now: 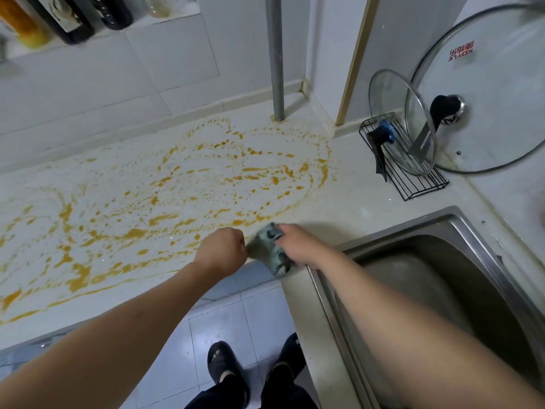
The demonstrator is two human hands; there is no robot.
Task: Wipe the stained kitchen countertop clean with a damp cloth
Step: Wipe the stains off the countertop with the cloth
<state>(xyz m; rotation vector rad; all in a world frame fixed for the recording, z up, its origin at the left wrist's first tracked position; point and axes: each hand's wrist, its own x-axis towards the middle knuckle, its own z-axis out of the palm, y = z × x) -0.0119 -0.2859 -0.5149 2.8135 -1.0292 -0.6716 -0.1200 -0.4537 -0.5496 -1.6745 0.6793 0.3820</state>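
The pale countertop (348,202) is smeared with orange-yellow stains (165,202) from its left edge almost to the pipe at the back. At the counter's front edge, beside the sink, a blue-grey patterned cloth (269,249) is stretched between both hands. My left hand (221,250) is a fist pinching the cloth's left end. My right hand (298,245) grips its right end, fingers curled over the top. The cloth hangs just over the edge, close to the nearest stains.
A steel sink (442,290) lies to the right. Behind it a black wire rack (404,169) holds two glass lids (486,90). A grey pipe (275,57) rises from the counter's back. Bottles (59,16) stand on a ledge at top left. Blue floor tiles and my slippers show below.
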